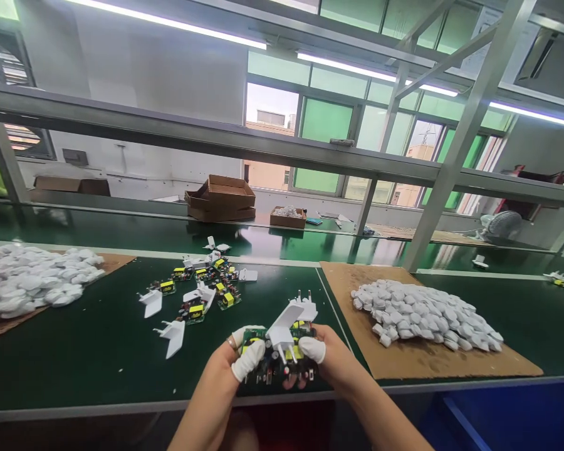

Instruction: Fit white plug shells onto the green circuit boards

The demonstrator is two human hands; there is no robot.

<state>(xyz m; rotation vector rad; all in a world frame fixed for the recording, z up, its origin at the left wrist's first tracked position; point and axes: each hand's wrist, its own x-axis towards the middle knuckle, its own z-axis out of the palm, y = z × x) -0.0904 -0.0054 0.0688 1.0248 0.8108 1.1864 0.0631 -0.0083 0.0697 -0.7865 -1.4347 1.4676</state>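
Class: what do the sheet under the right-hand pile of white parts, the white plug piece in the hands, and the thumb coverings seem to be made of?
Sheet: likely cardboard, matte brown with a raw edge.
White plug piece: apparently moulded plastic, smooth and glossy, with metal-looking pins.
Thumb coverings: thin, white and stretchy-looking, perhaps rubber or fabric cots; unclear which.

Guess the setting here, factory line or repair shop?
Most likely an electronics assembly line. Both hands hold circuit boards with white plug covers, more lie loose on the long green bench, and white housings are heaped on cardboard.
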